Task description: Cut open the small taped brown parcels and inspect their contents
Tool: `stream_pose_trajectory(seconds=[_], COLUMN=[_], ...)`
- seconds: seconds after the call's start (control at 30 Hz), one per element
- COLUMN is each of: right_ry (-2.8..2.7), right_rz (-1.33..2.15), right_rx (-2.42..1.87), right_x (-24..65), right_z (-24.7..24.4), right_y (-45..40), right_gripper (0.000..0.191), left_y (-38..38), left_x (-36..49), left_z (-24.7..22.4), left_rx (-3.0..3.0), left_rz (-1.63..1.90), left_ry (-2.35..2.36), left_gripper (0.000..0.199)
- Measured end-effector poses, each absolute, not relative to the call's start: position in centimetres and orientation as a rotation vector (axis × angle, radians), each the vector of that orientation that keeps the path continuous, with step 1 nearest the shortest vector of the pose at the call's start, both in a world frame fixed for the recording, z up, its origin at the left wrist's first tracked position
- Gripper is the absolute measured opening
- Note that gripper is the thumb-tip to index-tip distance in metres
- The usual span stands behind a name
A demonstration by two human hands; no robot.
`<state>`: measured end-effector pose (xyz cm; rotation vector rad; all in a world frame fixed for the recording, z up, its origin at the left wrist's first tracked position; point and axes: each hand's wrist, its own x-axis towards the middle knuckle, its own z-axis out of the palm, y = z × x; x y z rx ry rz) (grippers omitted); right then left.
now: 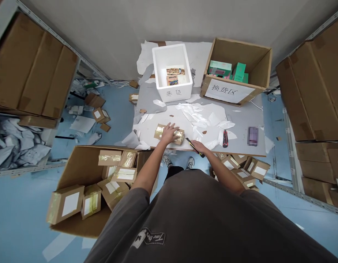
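Observation:
A small cardboard box (180, 136) wrapped in shiny tape lies near the table's front edge. My left hand (169, 134) is over its middle, fingers spread across the top and holding it against the table. Just right of the box, my right hand (199, 147) is closed around a black and yellow utility knife (193, 145). The knife's tip points toward the box's right end, a small gap away. Part of the knife's handle is hidden by my fingers.
On the table (240, 120) are torn white paper (193, 113), a red and black utility knife (225, 138) and a blurred-out purple object (252, 136). Behind stand a white foam box (174, 94) and a carton with green boxes (232, 93). A large carton (75, 168) of parcels sits lower left.

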<state>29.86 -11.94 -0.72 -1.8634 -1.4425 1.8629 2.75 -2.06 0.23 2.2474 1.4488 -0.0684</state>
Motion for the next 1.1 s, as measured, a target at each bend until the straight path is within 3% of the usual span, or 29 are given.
stream_pose_trajectory(seconds=[0.13, 0.3, 0.63, 1.1], right_ry=[-1.562, -1.946, -2.439, -2.629], right_rz=[1.643, 1.337, 0.896, 0.819], right_rx=[-1.964, -1.944, -1.883, -1.743], right_x=[30.0, 29.5, 28.9, 29.9], right_z=[-0.3, 0.0, 0.9, 1.1], right_y=[-11.3, -10.4, -8.3, -5.7], right_gripper=[0.046, 0.032, 0.033, 0.035], left_y=[-1.8, -2.2, -3.6, -4.1], left_x=[2.7, 2.2, 2.3, 2.3], left_z=[-1.7, -3.1, -4.2, -4.4], left_rx=[2.292, 2.384, 2.403, 2.254], left_rz=[-0.121, -0.058, 0.087, 0.113], left_ry=[1.398, 1.348, 1.436, 1.417], left_gripper=[0.076, 0.064, 0.051, 0.049])
